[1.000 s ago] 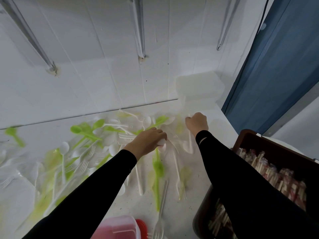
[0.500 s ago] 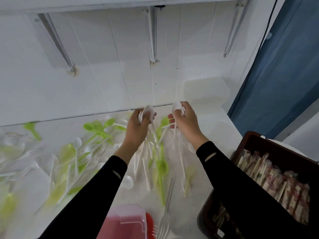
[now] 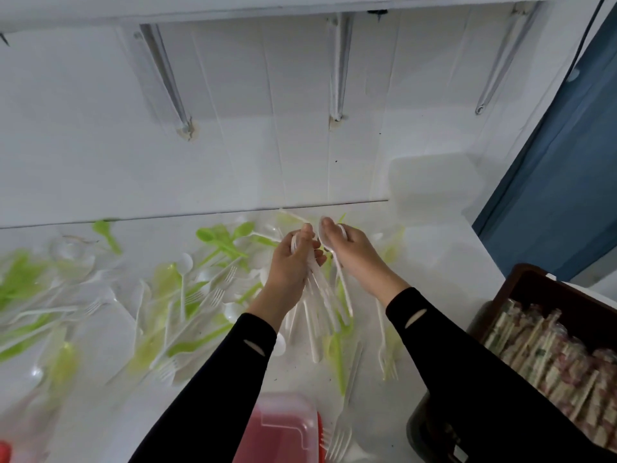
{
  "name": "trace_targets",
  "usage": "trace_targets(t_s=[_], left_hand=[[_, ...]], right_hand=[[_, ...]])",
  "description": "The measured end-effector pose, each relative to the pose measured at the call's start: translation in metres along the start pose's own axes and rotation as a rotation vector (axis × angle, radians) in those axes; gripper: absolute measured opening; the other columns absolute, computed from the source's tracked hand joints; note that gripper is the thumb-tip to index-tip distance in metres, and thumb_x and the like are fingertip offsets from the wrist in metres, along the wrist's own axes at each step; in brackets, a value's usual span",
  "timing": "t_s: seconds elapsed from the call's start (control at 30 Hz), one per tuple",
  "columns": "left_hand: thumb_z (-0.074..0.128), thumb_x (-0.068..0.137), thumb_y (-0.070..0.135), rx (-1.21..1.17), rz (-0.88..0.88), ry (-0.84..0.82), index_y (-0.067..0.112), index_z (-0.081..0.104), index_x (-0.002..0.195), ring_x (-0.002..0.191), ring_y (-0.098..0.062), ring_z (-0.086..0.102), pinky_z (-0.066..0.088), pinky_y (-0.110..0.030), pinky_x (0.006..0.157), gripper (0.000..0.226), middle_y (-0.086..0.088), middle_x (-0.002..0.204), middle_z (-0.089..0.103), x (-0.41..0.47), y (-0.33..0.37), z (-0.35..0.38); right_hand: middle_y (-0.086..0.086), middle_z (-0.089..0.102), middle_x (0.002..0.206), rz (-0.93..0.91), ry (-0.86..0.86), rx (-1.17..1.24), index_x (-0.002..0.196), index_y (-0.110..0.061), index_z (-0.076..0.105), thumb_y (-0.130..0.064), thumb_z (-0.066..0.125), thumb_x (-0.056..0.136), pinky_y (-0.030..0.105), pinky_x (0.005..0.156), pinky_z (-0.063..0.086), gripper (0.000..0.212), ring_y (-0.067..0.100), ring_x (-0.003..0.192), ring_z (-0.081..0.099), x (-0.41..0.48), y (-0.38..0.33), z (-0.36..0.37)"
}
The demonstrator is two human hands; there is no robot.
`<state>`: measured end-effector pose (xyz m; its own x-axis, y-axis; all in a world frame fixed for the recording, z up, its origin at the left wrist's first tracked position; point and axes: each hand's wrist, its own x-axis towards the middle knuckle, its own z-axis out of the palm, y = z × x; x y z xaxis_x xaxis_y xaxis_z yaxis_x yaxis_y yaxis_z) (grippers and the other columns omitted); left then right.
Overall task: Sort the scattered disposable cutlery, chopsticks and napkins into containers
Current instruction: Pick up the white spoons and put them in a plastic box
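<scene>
Both hands are raised above the white table (image 3: pixel 444 262), almost touching. My left hand (image 3: pixel 293 262) grips a bunch of white plastic spoons (image 3: pixel 317 302) by their bowls, handles hanging down. My right hand (image 3: pixel 347 252) holds a few more white spoons (image 3: pixel 344 289) the same way. Green and white plastic spoons and forks (image 3: pixel 187 289) lie scattered over the table to the left and beneath the hands. A white fork (image 3: pixel 384 342) lies under my right forearm.
A dark brown crate (image 3: pixel 531 282) of wrapped chopsticks (image 3: pixel 547 355) stands at the right. A red container with a clear lid (image 3: pixel 280 429) sits at the near edge, a white fork (image 3: pixel 340 432) beside it. A white lidded box (image 3: pixel 434 185) stands against the tiled wall.
Both hands went from picking at the table to lifting bunches of white spoons, and have now come together above the pile.
</scene>
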<state>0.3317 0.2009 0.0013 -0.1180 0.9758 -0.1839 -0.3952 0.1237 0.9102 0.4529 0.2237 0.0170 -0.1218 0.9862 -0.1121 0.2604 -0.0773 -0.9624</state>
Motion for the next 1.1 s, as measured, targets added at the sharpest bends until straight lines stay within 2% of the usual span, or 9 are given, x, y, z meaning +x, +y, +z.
trace_targets(t_s=[0.1, 0.23, 0.43, 0.53, 0.67, 0.8, 0.9, 1.03, 1.1], left_hand=[[0.057, 0.084, 0.052, 0.110, 0.000, -0.074, 0.005, 0.057, 0.103, 0.059, -0.011, 0.051, 0.046, -0.023, 0.059, 0.051, 0.000, 0.071, 0.058, -0.004, -0.001, 0.004], [0.057, 0.087, 0.043, 0.070, -0.017, -0.196, 0.008, 0.056, 0.094, 0.059, -0.012, 0.049, 0.047, -0.020, 0.058, 0.036, -0.004, 0.074, 0.059, -0.009, 0.001, 0.006], [0.053, 0.099, 0.034, 0.052, -0.102, -0.091, 0.007, 0.058, 0.099, 0.056, -0.010, 0.050, 0.046, -0.020, 0.057, 0.027, -0.002, 0.077, 0.063, -0.006, 0.001, 0.004], [0.053, 0.100, 0.027, 0.026, -0.122, -0.031, 0.008, 0.059, 0.090, 0.056, -0.009, 0.053, 0.047, -0.021, 0.058, 0.022, -0.001, 0.074, 0.063, -0.007, 0.004, 0.002], [0.055, 0.099, 0.016, -0.014, -0.110, 0.039, 0.005, 0.058, 0.094, 0.073, -0.015, 0.064, 0.054, -0.027, 0.073, 0.013, -0.007, 0.088, 0.067, -0.003, 0.001, 0.000], [0.044, 0.103, 0.012, -0.101, -0.110, 0.091, 0.003, 0.051, 0.104, 0.068, -0.021, 0.068, 0.057, -0.030, 0.064, 0.011, -0.011, 0.089, 0.066, -0.003, 0.003, 0.001], [0.047, 0.100, 0.009, -0.120, -0.166, 0.025, 0.007, 0.051, 0.108, 0.068, -0.022, 0.067, 0.058, -0.033, 0.069, 0.009, -0.009, 0.088, 0.060, -0.005, 0.003, -0.001], [0.045, 0.101, 0.010, -0.066, -0.209, -0.066, 0.004, 0.054, 0.115, 0.060, -0.017, 0.055, 0.052, -0.027, 0.057, 0.018, -0.009, 0.090, 0.053, -0.004, 0.000, 0.002], [0.046, 0.102, 0.017, -0.043, -0.235, -0.106, 0.005, 0.053, 0.117, 0.058, -0.014, 0.053, 0.049, -0.024, 0.054, 0.021, -0.009, 0.090, 0.052, -0.004, -0.001, 0.003]], right_hand=[[-0.004, 0.061, 0.076, -0.002, -0.025, 0.014, 0.083, -0.014, 0.059, -0.050, 0.050, 0.098, 0.026, 0.068, 0.046, 0.040, 0.010, 0.071, 0.059, 0.001, 0.003, 0.003], [0.002, 0.061, 0.075, -0.006, 0.006, -0.049, 0.090, -0.012, 0.050, -0.048, 0.054, 0.095, 0.031, 0.062, 0.046, 0.037, 0.017, 0.067, 0.058, 0.001, 0.009, 0.008], [-0.002, 0.062, 0.093, 0.081, 0.023, 0.005, 0.113, -0.016, 0.042, -0.063, 0.051, 0.091, 0.027, 0.063, 0.043, 0.052, 0.010, 0.070, 0.056, 0.000, 0.007, 0.006], [0.000, 0.058, 0.085, 0.072, 0.065, 0.012, 0.109, -0.015, 0.041, -0.065, 0.050, 0.090, 0.031, 0.063, 0.046, 0.054, 0.014, 0.061, 0.052, 0.000, 0.006, 0.004], [0.002, 0.050, 0.080, 0.030, 0.100, -0.004, 0.094, -0.014, 0.043, -0.060, 0.051, 0.093, 0.030, 0.057, 0.046, 0.047, 0.015, 0.055, 0.047, 0.001, 0.006, 0.004], [0.004, 0.050, 0.064, -0.011, 0.156, 0.030, 0.089, -0.012, 0.042, -0.052, 0.052, 0.096, 0.028, 0.047, 0.045, 0.041, 0.018, 0.041, 0.048, 0.001, 0.002, 0.000], [0.003, 0.049, 0.060, 0.003, 0.160, 0.072, 0.089, -0.009, 0.046, -0.049, 0.053, 0.096, 0.034, 0.053, 0.051, 0.041, 0.018, 0.042, 0.052, 0.002, 0.001, -0.002], [-0.008, 0.050, 0.068, 0.012, 0.187, 0.064, 0.084, -0.012, 0.050, -0.047, 0.056, 0.095, 0.007, 0.052, 0.040, 0.038, 0.005, 0.058, 0.050, 0.005, 0.004, -0.003], [-0.009, 0.052, 0.068, 0.039, 0.151, 0.091, 0.082, -0.014, 0.051, -0.048, 0.055, 0.095, 0.006, 0.051, 0.038, 0.036, 0.001, 0.058, 0.051, 0.004, 0.003, -0.001]])
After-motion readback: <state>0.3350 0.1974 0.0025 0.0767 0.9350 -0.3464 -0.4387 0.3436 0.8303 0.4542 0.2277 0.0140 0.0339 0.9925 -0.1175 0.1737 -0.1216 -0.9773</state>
